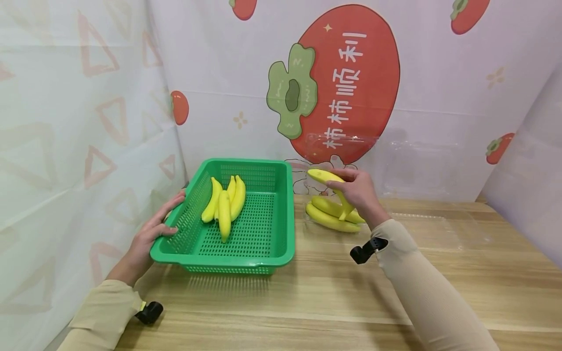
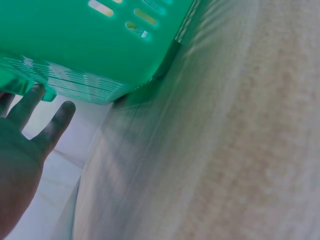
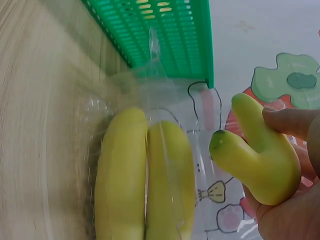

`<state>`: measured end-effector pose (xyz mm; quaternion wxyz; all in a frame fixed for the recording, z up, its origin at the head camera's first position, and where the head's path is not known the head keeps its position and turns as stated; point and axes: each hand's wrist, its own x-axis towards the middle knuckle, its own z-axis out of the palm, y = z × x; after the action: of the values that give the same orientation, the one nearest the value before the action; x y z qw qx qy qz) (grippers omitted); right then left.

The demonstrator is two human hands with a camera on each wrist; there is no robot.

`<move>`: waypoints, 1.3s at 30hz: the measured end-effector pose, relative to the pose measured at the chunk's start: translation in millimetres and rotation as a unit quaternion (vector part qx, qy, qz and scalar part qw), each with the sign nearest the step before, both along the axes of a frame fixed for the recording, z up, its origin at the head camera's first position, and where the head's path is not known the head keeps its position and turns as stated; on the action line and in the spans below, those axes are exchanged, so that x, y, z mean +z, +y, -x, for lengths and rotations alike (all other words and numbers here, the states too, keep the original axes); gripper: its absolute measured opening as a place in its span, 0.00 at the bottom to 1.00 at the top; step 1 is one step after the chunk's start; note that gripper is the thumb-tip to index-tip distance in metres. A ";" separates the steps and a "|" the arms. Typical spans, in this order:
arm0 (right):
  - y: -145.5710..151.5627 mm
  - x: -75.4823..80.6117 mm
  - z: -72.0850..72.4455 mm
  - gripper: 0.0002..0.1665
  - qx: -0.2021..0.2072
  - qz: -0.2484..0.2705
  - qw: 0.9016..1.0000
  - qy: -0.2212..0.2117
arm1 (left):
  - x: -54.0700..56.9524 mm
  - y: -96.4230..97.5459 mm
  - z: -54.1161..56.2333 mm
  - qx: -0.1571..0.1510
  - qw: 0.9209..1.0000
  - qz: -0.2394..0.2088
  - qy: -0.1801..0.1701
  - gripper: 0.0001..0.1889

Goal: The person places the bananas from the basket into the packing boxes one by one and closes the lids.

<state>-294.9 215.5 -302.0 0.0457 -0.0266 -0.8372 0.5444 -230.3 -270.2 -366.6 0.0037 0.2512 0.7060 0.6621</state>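
Right hand (image 1: 357, 192) has its thumb and fingers pinched on a smooth yellow banana (image 1: 325, 175), lifted above the table and right of the basket; from the wrist cam it looks forked, with a greenish tip. Left hand (image 1: 151, 234) is holding the left rim of the green plastic basket (image 1: 219, 262), thumb over the edge, other fingers fairly straight along the outside. Basket's a rounded rectangle, slotted all over, with four glossy curved bananas (image 1: 225, 214) bunched toward its left. Just below the right hand, two plumper-looking bananas (image 1: 329, 222) lie side by side in a thin, crinkly clear container (image 3: 95, 107). All that's on a wood-grain table (image 1: 246, 317), with a creased persimmon-print sheet (image 1: 219, 63) at the far side.
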 end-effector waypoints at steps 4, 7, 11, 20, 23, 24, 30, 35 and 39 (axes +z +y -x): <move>6.9 -3.7 2.0 0.30 0.002 -0.013 1.000 -0.007 | -0.3 -0.6 0.0 0.000 1.000 0.001 -0.002 0.39; 11.2 -5.8 3.7 0.31 0.006 -0.022 1.000 -0.014 | -0.5 -1.2 0.1 0.001 1.000 0.002 -0.003 0.38; 16.7 -7.7 6.9 0.31 0.014 -0.038 0.999 -0.025 | -0.5 -1.7 0.1 0.001 1.000 0.002 0.001 0.38; 25.8 -12.8 13.3 0.29 0.036 -0.084 0.994 -0.054 | 0.1 -1.6 -0.8 -0.002 1.000 0.002 0.001 0.39; 28.4 -15.0 14.9 0.29 0.044 -0.104 0.992 -0.060 | 0.0 -1.7 -0.8 0.000 1.000 0.006 -0.001 0.39; 29.3 -15.7 15.4 0.29 0.046 -0.108 0.991 -0.063 | 0.1 -1.8 -0.8 -0.001 1.000 0.007 0.000 0.39; 33.3 -18.1 18.6 0.29 0.059 -0.117 0.988 -0.080 | 0.5 -1.5 0.0 -0.002 1.000 0.009 0.005 0.38; 36.6 -20.9 20.4 0.30 0.067 -0.127 0.984 -0.102 | 1.1 -0.5 -0.2 -0.001 1.000 0.006 0.005 0.38; 38.8 -23.6 21.2 0.31 0.066 -0.136 0.982 -0.116 | 1.0 0.2 -0.4 -0.004 1.000 0.004 0.008 0.39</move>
<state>-316.0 254.4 -325.6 -0.0847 -0.0283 -0.9031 0.4201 -230.0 -270.1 -365.5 0.0012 0.2592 0.7078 0.6571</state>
